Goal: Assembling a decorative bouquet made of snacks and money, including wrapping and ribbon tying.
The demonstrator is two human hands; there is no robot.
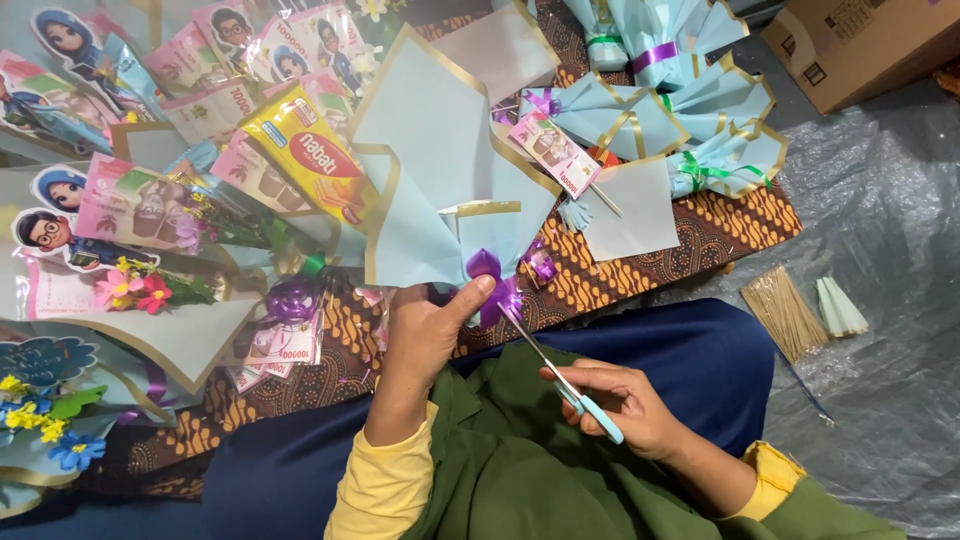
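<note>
At the middle of the head view, the left hand grips the neck of a pale blue paper bouquet, its fingers closed around the gathered paper and the thumb pressed up against a purple ribbon bow. The right hand is lower and to the right, over the person's lap, and it is closed on the light blue handles of a pair of scissors. The thin metal blades point up and to the left, and their tips reach the purple ribbon just beside the left thumb; whether the blades are apart cannot be told. So the bouquet sits directly above the left hand and up-left of the right hand, joined to it only through the scissors.

The bouquet wrapping is smooth, matte paper with a narrow gold edge, folded into wide pointed flaps. The ribbon looks glossy and curled. Under the bouquet lies a brown patterned cloth with small repeated motifs. More blue wrapped bouquets lie at the top, tied with green and purple ribbon. To the right, on crinkled clear plastic sheet, lies a bundle of thin wooden sticks. A yellow snack packet lies to the left.
</note>
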